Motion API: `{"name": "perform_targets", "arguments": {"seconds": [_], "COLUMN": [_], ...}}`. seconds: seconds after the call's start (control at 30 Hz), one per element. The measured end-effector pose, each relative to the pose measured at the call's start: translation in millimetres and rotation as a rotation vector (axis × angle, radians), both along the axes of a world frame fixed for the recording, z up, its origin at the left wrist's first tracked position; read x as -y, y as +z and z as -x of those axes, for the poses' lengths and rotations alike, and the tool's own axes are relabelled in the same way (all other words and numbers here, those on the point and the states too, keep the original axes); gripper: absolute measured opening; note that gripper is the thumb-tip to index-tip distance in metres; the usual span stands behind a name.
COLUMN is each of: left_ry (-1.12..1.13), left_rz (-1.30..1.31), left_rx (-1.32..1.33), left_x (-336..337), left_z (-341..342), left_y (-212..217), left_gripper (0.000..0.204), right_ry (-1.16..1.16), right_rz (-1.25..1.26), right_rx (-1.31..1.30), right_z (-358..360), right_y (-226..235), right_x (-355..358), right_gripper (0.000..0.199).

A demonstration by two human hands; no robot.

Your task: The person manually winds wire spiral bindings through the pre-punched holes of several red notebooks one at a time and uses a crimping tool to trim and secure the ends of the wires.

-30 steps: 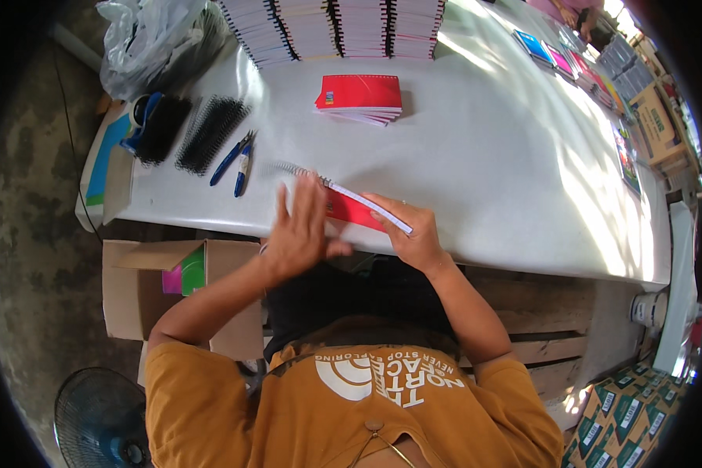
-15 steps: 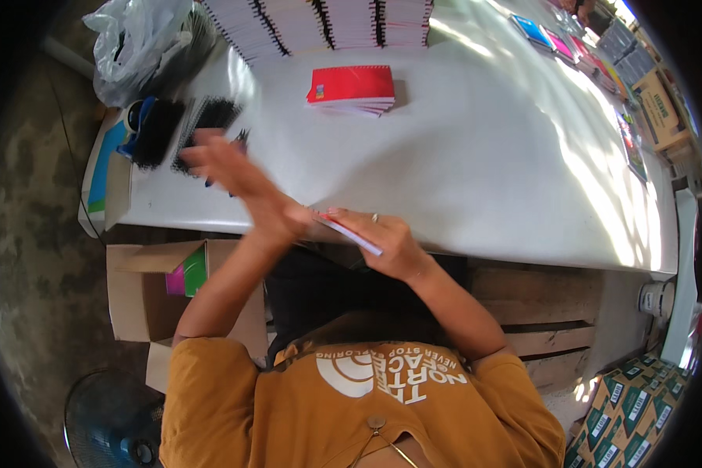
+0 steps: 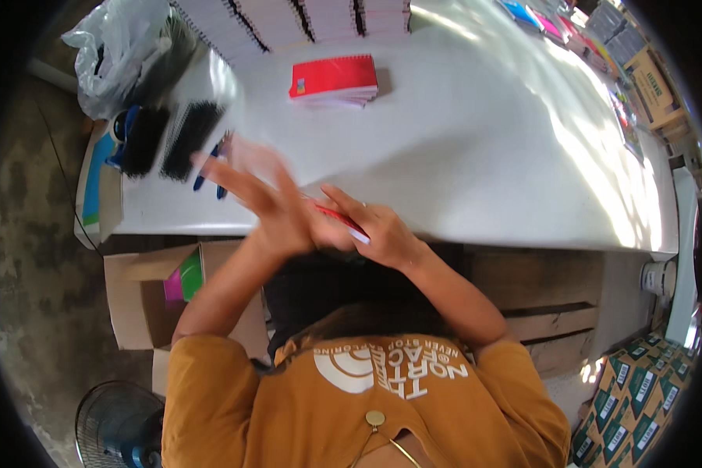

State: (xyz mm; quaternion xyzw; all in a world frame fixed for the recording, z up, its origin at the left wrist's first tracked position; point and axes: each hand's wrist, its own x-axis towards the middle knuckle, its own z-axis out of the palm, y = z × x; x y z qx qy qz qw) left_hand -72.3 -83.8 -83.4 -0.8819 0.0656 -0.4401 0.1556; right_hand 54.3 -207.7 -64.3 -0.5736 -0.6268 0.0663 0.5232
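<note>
At the near edge of the white surface [image 3: 476,148], my left hand [image 3: 269,199] is back over the red notebook [image 3: 337,218], having swung away toward the black spiral bindings [image 3: 191,140] half a second ago. A second ago it lay flat on the cover; now it is motion-blurred, fingers spread and extended, palm angled down, crossing over the right hand [image 3: 378,234]. I read this as a return stroke, so the handling of the notebook is ongoing. Left fingers open, holding nothing that I can see. Right-hand fingers curl around the notebook's near end, pinning it at the surface edge, wrist bent inward. A stack of red notebooks [image 3: 334,79] sits well apart, farther back. Blue pliers [image 3: 210,168] lie just beside the bindings
</note>
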Motion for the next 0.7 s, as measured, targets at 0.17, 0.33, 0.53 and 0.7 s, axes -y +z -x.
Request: {"name": "perform_targets", "arguments": {"seconds": [0.17, 0.33, 0.53, 0.7], "left_ry": [-0.282, 0.095, -0.177, -0.164], "left_rz": [0.183, 0.449, 0.386, 0.686], "left_rx": [-0.415, -0.107, -0.391, -0.545], "left_x": [23.5, 21.5, 10.1, 12.1], "left_z": [18.1, -25.0, -26.5, -34.7], "left_y": [-12.9, 58.9, 82.7, 103.1], "left_gripper": [0.117, 0.080, 0.032, 0.019], "right_ry": [0.023, 0.064, -0.005, 0.024], "right_rz": [-0.030, 0.039, 0.178, 0.107], "right_rx": [-0.331, -0.252, -0.524, -0.526], "right_z": [0.0, -2.7, -9.1, -6.5], "right_y": [1.9, 2.5, 12.1, 6.0], "right_x": [5.2, 7.3, 3.5, 0.4], "right_gripper": [0.062, 0.063, 0.059, 0.059]}}
